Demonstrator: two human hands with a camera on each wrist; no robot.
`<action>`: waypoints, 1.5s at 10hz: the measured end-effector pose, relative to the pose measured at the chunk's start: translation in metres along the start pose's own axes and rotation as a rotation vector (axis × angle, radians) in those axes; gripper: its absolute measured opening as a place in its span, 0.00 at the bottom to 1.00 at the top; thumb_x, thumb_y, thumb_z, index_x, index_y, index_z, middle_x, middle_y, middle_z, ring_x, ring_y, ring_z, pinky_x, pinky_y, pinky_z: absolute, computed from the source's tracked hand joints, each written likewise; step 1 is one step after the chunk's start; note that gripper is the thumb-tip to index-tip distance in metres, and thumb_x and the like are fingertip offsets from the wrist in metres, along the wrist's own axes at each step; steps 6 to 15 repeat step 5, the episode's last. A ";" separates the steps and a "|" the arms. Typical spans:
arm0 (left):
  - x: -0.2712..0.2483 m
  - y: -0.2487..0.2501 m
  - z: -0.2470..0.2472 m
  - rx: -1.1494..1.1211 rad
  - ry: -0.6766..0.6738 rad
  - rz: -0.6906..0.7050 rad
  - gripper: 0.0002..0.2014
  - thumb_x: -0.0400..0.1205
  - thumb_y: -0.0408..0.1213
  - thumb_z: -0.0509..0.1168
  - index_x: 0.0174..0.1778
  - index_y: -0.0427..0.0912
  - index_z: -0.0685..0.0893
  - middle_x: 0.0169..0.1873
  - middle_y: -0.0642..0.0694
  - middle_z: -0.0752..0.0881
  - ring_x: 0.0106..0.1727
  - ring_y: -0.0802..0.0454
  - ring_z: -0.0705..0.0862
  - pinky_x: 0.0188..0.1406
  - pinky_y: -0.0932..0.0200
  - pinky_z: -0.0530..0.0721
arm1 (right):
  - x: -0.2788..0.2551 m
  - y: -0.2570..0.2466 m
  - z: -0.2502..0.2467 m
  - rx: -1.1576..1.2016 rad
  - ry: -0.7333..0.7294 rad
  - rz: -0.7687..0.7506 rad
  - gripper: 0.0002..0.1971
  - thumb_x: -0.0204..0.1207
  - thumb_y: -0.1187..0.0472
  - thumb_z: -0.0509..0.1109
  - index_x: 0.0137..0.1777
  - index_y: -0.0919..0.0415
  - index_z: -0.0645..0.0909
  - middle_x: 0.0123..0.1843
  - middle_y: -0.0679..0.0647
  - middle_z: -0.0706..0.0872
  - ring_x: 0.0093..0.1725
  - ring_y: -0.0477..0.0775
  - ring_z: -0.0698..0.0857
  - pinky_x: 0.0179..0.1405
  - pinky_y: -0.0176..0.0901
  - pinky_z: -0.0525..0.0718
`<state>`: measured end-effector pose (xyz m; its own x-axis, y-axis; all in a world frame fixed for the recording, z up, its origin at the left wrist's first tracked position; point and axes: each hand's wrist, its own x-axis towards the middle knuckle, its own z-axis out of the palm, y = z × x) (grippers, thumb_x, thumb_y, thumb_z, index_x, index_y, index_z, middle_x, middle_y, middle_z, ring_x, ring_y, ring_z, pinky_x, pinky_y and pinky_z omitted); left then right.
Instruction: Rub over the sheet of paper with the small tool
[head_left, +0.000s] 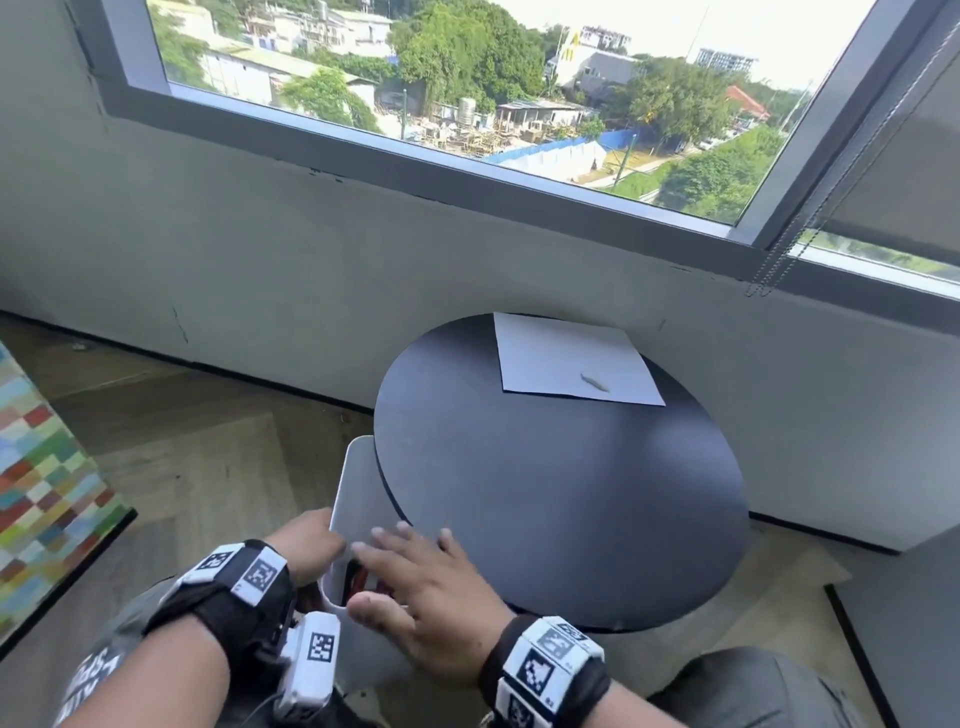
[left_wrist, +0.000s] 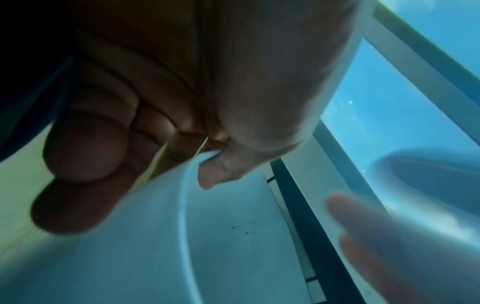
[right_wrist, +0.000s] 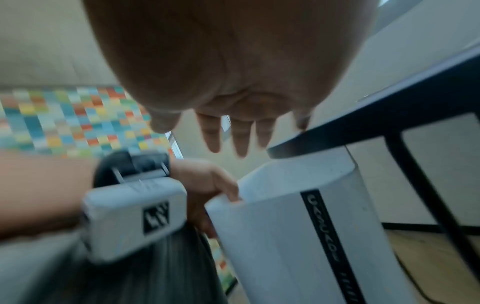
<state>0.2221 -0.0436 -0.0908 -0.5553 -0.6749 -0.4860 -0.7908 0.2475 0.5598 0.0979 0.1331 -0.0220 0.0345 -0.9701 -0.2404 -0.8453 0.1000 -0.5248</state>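
1. Presently, left hand (head_left: 311, 545) grips the white bin (right_wrist: 298, 226) rim; right hand (head_left: 421, 587) hovers open above.
2. Small tool (head_left: 595, 383) lies on the paper sheet (head_left: 566, 358), far beyond both hands.
3. Risk: a hasty reach could skid the loose sheet.

A plain white rectangular sheet of paper (head_left: 571, 361) is lying flat on the round black worktop (head_left: 561, 493), sitting at its far edge, toward the wall under the window. The sheet's far corners are reaching out to the worktop's rim. A small, slim, pale grey tool (head_left: 595, 382) is resting on top of the sheet, lying slantwise near the sheet's near edge and toward its right side, with nothing touching it.
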 end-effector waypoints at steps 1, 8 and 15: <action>0.017 0.001 -0.011 0.076 0.013 -0.043 0.17 0.79 0.29 0.61 0.62 0.42 0.84 0.58 0.42 0.88 0.53 0.46 0.85 0.44 0.61 0.79 | -0.024 0.024 -0.035 0.286 0.148 -0.049 0.26 0.80 0.38 0.61 0.76 0.43 0.73 0.69 0.41 0.83 0.69 0.38 0.79 0.72 0.42 0.74; 0.116 -0.041 -0.067 0.422 -0.095 -0.224 0.20 0.76 0.34 0.65 0.65 0.48 0.85 0.54 0.48 0.89 0.50 0.52 0.86 0.29 0.70 0.73 | -0.112 0.222 -0.124 0.768 0.506 0.665 0.08 0.83 0.64 0.66 0.56 0.62 0.86 0.40 0.67 0.89 0.32 0.61 0.85 0.35 0.49 0.77; 0.116 -0.041 -0.067 0.422 -0.095 -0.224 0.20 0.76 0.34 0.65 0.65 0.48 0.85 0.54 0.48 0.89 0.50 0.52 0.86 0.29 0.70 0.73 | -0.112 0.222 -0.124 0.768 0.506 0.665 0.08 0.83 0.64 0.66 0.56 0.62 0.86 0.40 0.67 0.89 0.32 0.61 0.85 0.35 0.49 0.77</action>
